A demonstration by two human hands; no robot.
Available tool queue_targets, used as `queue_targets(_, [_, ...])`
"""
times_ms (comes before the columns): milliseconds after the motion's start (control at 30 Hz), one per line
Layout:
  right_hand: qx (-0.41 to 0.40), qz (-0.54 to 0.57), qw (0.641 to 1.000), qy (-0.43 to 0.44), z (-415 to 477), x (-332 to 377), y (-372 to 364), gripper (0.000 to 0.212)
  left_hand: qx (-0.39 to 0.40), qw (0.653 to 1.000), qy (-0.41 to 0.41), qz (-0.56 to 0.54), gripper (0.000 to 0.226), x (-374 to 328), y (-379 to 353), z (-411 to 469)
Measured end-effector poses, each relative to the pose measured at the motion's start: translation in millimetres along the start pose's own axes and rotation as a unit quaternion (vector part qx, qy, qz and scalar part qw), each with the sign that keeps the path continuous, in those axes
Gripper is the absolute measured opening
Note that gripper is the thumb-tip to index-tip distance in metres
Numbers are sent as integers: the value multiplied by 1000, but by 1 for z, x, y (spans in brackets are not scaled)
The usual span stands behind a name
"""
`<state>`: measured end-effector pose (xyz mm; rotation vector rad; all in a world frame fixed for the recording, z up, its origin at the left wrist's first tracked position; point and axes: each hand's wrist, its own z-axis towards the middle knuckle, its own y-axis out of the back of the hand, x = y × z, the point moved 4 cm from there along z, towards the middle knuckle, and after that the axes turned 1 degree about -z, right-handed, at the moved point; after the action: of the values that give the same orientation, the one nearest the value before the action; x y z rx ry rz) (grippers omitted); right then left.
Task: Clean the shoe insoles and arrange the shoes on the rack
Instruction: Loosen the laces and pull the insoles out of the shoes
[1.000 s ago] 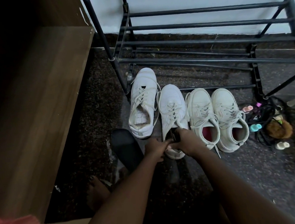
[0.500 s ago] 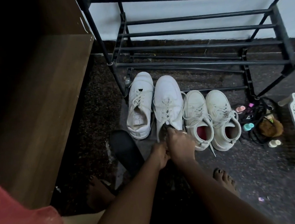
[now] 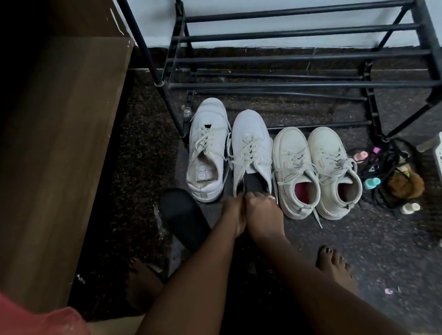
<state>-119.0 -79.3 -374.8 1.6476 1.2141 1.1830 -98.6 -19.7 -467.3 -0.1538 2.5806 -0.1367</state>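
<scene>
While a black insole (image 3: 255, 184) is pinched by left hand (image 3: 233, 213) and right hand (image 3: 261, 207), a loose insole (image 3: 184, 219) is laid at 9 o'clock; shoe rack (image 3: 282, 37) unfilled, early days.

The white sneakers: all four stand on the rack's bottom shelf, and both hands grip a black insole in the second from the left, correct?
No. The head view shows the white sneakers on the floor before the black rack, not on its shelf. Left hand and right hand do grip the black insole, as you said.
</scene>
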Motion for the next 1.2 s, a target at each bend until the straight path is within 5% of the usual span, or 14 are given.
queue_targets(133, [-85,157,983,-33,-11,-1,-1,14,6,990,47,-130,38,5,-1,-6])
queue_targets(200, [-95,282,947,-119,-17,-4,0,17,2,985,45,-166,49,10,0,-6])
queue_targets(333, [-69,508,744,-429,-25,-21,-8,53,-13,976,46,-210,37,23,0,-12])
queue_targets(433, [34,615,671,-413,-18,-30,-8,10,-14,971,35,-235,32,32,1,-10])
queue_targets(567, [53,678,580,-449,-7,-39,-1,18,-2,976,32,-217,33,32,1,-12])
queue_targets(767, [222,630,616,-417,-37,-20,43,24,30,970,1,-242,40,22,-6,-37])
queue_targets(1200, [382,466,755,-259,-109,-79,127,27,40,984,31,-170,27,33,7,-75])
